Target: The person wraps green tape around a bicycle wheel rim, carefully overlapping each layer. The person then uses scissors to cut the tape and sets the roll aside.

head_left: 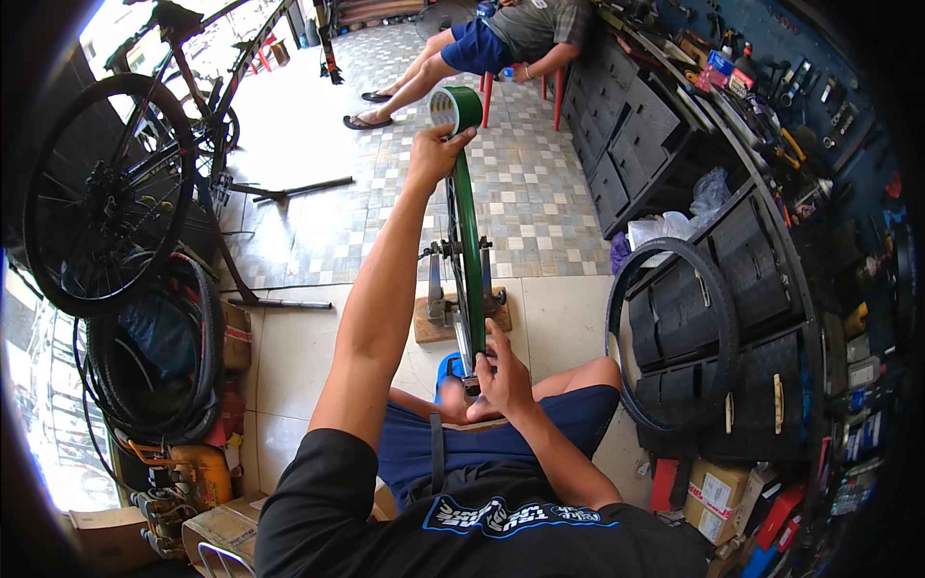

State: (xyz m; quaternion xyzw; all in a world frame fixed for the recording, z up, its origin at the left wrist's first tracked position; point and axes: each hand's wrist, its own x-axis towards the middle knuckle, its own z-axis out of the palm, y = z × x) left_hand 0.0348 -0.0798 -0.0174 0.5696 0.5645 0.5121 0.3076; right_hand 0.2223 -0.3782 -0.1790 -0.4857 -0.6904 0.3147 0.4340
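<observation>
Out in front, my left hand (438, 154) grips a roll of green tape (466, 109) near the top of a bicycle wheel. From the roll, a green strip (466, 222) runs down along the wheel's rim toward me. The wheel (455, 207) is seen nearly edge-on, its axle resting in a metal wheel stand (436, 289) on a wooden block (434, 332). At the near side of the rim is my right hand (506, 376), thumb against the strip's lower part, index finger raised and fingers apart. My feet, one in a blue slipper (448, 371), are below the wheel.
A bicycle (116, 193) hangs at the left above bundled black tyres (198, 337). To the right, a loose tyre (727, 328) leans on dark drawers (771, 385); tools (800, 82) line the wall. Another person (482, 48) sits on a red stool (487, 99) ahead.
</observation>
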